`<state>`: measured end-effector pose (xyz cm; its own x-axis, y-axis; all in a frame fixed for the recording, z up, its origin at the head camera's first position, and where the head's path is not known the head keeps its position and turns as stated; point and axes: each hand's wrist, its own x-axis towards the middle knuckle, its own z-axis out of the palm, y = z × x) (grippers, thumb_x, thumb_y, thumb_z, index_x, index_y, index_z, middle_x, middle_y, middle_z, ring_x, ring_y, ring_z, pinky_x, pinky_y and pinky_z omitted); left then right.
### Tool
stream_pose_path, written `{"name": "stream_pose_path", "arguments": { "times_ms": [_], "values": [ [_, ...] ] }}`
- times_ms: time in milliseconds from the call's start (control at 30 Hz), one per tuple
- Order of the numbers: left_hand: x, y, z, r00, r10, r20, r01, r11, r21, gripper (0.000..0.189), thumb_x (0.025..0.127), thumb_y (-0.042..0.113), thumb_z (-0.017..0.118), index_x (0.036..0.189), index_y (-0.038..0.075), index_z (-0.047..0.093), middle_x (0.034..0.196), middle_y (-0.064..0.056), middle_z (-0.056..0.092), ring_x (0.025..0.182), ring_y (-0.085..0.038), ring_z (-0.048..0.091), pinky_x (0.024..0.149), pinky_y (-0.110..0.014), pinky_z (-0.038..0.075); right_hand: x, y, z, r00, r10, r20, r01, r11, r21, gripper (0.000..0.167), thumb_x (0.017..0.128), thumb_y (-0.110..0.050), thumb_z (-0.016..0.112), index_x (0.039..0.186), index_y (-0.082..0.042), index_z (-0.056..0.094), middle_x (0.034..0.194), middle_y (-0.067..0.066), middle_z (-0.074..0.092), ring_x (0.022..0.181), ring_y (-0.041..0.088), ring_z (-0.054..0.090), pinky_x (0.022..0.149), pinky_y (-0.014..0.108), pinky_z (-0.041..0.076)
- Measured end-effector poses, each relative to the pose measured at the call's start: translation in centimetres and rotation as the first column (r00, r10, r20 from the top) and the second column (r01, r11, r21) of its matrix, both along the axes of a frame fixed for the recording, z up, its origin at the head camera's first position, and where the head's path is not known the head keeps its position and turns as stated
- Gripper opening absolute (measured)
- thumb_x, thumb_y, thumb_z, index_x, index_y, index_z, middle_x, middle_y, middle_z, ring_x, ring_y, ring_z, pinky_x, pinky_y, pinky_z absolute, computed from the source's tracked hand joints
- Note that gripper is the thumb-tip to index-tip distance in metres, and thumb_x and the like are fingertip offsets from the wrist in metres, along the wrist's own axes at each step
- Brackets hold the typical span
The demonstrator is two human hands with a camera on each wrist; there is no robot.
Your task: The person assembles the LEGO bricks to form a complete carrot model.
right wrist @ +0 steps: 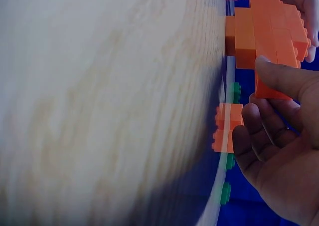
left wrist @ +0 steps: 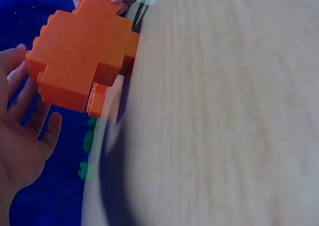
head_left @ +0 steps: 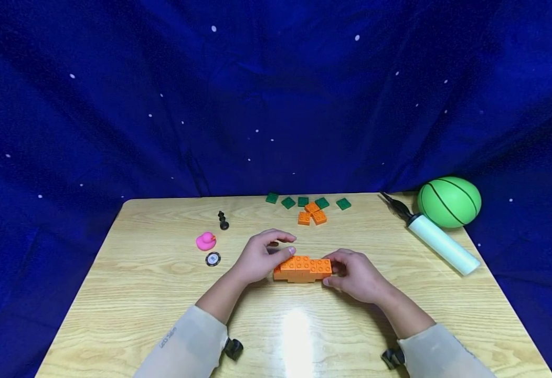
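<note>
In the head view, a stepped structure of orange toy building bricks [head_left: 299, 269] sits at the middle of the table, wider above than at its base. My right hand [head_left: 357, 275] grips its right end, thumb on the near face and fingers behind; the right wrist view shows this hand [right wrist: 284, 146] from close by. Over the left end is my left hand [head_left: 263, 257], its thumb at the studded top and its other fingers stretched out past the back. The left wrist view has those fingers [left wrist: 30, 111] spread loosely beside the bricks [left wrist: 75, 51].
Behind lie three loose orange bricks [head_left: 311, 213] and several green bricks [head_left: 303, 201]. On the left are a black chess piece [head_left: 223, 220], a pink rubber duck [head_left: 206, 241] and a poker chip [head_left: 213, 259]. A hand pump [head_left: 438, 241] and a green ball [head_left: 449, 202] occupy the right.
</note>
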<state>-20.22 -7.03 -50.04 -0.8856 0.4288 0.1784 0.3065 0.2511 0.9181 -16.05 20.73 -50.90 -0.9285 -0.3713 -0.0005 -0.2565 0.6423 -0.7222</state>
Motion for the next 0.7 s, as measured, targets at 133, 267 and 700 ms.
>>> {"name": "stream_pose_path", "arguments": {
  "times_ms": [133,267,700],
  "values": [
    [-0.7,-0.1,0.0,0.999,0.033,0.002,-0.033,0.999,0.016,0.019,0.099,0.023,0.074,0.117,0.018,0.076,0.120,-0.006,0.072,0.117,-0.018,0.064,0.104,-0.046,0.051,-0.1,0.0,-0.1,1.000,-0.002,0.001,0.002,1.000,-0.002,0.035,0.084,-0.010,0.087,0.117,-0.011,0.073,0.106,-0.005,0.067,0.091,0.017,0.062,0.076,0.029,0.054],
    [-1.3,-0.1,0.0,0.998,0.055,0.004,-0.055,0.998,0.006,0.020,0.099,0.023,0.073,0.118,0.018,0.075,0.120,-0.010,0.071,0.116,-0.021,0.064,0.104,-0.046,0.050,-0.2,0.0,-0.2,1.000,-0.001,0.005,0.001,1.000,-0.006,0.035,0.085,-0.010,0.087,0.117,-0.011,0.073,0.107,-0.004,0.067,0.091,0.017,0.062,0.077,0.030,0.055],
    [-3.6,0.5,-1.1,0.991,0.125,0.051,-0.122,0.991,-0.058,0.029,0.099,0.022,0.073,0.123,0.007,0.073,0.118,-0.002,0.070,0.111,-0.020,0.065,0.097,-0.040,0.054,-0.4,-0.1,-0.1,1.000,-0.004,0.016,0.005,1.000,-0.015,0.036,0.085,-0.009,0.086,0.118,-0.010,0.073,0.107,-0.003,0.066,0.092,0.017,0.063,0.076,0.028,0.055]
  ]
}}
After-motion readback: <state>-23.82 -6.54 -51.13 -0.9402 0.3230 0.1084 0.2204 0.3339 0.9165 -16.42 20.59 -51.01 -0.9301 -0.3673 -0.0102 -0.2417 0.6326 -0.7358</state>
